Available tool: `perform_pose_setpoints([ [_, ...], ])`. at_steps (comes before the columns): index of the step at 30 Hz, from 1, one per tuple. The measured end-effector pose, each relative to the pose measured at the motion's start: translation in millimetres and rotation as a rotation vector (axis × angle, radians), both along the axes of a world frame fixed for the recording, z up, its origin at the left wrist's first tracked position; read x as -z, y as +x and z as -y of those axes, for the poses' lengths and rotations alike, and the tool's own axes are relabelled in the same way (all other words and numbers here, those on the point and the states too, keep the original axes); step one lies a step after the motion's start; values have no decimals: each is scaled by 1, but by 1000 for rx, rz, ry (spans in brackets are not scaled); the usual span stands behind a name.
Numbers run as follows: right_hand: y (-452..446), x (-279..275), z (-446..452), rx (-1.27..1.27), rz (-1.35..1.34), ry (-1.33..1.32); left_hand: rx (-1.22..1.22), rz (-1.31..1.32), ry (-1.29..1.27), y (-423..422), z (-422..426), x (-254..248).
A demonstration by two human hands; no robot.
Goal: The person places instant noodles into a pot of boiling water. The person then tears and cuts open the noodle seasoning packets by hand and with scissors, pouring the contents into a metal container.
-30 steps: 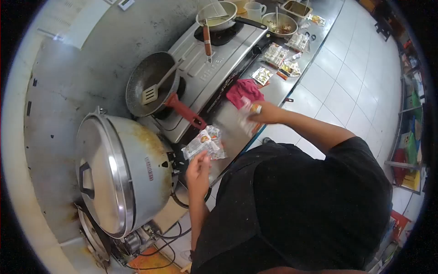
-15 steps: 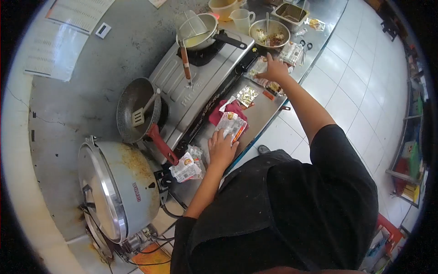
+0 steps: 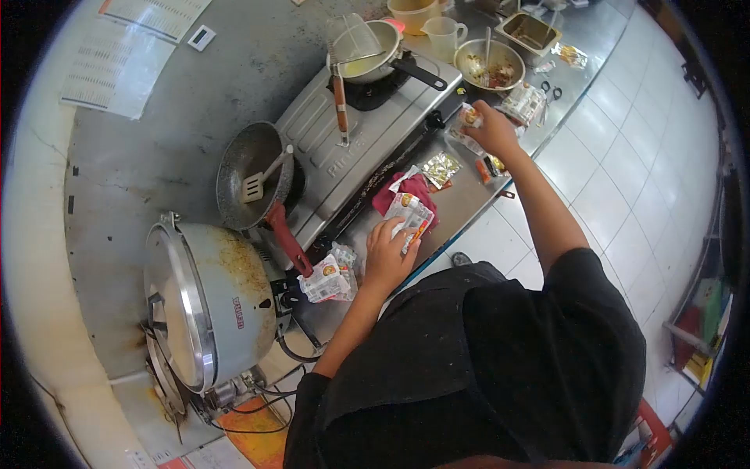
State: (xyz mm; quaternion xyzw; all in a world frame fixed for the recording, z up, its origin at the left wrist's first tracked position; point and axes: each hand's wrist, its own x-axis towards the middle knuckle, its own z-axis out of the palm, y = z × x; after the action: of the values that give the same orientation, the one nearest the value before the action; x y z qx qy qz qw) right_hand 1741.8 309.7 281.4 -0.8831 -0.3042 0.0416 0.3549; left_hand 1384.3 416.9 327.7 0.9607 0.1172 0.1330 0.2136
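In the head view, the left hand (image 3: 388, 254) covers the lower end of a white-and-red printed plastic packet (image 3: 411, 211) on the crumpled magenta cloth (image 3: 423, 190); its grip is loosely spread. The packet's long axis slants from the cloth towards the person. The right hand (image 3: 494, 129), spread above the table (image 3: 461, 195) earlier, now pinches a transparent printed packet (image 3: 470, 119) near the steel bowl (image 3: 478, 56); its fingers partly hide that packet, whose long axis is unclear.

open counter (image 3: 462, 205) beside pink cloth (image 3: 424, 187), white packet (image 3: 412, 209) over cloth, red handle (image 3: 291, 244) across stove edge (image 3: 384, 168)
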Motion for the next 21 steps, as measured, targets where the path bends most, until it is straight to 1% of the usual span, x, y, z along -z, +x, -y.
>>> perform_pose_setpoints([
  [1,-13,-21,9,-25,36,54,-8,25,-99,1,0,-1],
  [3,-50,-81,26,-106,19,216,-25,80,-302,1,-2,-4],
  [4,-69,-113,33,-160,-163,232,-9,87,-371,-1,-5,-2],
  [5,-89,-136,37,-214,-348,240,-47,110,-703,0,-3,-5],
  [7,-128,-152,38,-554,-69,384,-124,171,-1375,-2,7,-12],
  [8,-147,-165,34,-708,-47,433,28,140,-1733,-8,-2,-12],
  [9,-163,-177,28,-868,-25,482,100,205,-1878,-21,-5,-15],
  [11,-182,-193,11,-1159,-156,501,267,363,-2146,-45,-7,-34],
  [12,-188,-196,2,-1270,-257,523,201,496,-1982,-60,-3,-44],
  [15,-216,-209,-24,-1344,-359,445,-47,506,-1476,-117,-7,-61],
  [17,-241,-228,-41,-1397,-244,393,-125,378,-864,-155,-11,-82],
  [19,-268,-253,-62,-1508,-156,321,-212,175,-534,-200,-8,-110],
  [21,-306,-282,-81,-1649,35,412,-185,674,-932,-226,0,-122],
])
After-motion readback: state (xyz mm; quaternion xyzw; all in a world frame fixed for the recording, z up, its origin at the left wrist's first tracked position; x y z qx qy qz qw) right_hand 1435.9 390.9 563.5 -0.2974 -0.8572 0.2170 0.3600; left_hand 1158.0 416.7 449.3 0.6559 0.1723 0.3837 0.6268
